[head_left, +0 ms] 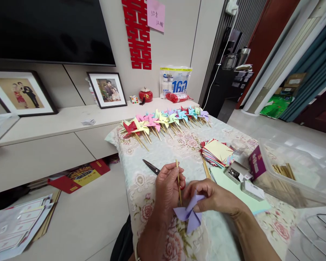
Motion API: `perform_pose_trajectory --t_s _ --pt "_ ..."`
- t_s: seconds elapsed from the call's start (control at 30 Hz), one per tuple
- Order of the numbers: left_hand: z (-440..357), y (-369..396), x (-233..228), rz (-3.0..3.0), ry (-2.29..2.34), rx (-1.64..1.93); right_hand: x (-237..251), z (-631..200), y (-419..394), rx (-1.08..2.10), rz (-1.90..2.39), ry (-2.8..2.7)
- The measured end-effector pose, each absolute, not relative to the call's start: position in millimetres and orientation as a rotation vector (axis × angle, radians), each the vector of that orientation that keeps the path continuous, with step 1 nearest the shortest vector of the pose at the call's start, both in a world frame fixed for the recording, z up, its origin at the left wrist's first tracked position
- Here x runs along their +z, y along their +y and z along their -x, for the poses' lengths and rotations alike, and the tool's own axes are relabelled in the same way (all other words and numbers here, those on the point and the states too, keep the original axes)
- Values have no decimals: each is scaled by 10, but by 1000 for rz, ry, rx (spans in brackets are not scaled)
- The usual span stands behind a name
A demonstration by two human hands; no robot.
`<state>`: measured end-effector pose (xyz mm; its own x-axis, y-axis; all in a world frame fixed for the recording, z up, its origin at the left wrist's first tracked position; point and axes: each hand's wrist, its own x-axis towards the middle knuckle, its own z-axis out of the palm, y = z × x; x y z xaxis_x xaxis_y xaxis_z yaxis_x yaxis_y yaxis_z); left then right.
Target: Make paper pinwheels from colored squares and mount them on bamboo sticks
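Pinching thin wooden stick [178, 181] in left hand [167, 188], closing right hand [210, 197] on lilac paper pinwheel [189, 214] above floral-clothed worktop [163, 152], fingers partly hiding stick's lower end and black scissors [151, 166].

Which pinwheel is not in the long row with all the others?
The purple pinwheel. The right hand holds it against a stick in the left hand, while the others lie in the row of pinwheels farther away.
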<state>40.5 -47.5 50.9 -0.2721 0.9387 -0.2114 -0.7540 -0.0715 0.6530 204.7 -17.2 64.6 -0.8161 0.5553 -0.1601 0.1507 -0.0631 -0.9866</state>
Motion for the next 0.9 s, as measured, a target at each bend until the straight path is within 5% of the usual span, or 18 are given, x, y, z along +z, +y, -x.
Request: perform_pose_trajectory --t_s 0.9 --pt "-397 -554 510 -383 659 1438 680 -2127 -221 1832 685 -1633"
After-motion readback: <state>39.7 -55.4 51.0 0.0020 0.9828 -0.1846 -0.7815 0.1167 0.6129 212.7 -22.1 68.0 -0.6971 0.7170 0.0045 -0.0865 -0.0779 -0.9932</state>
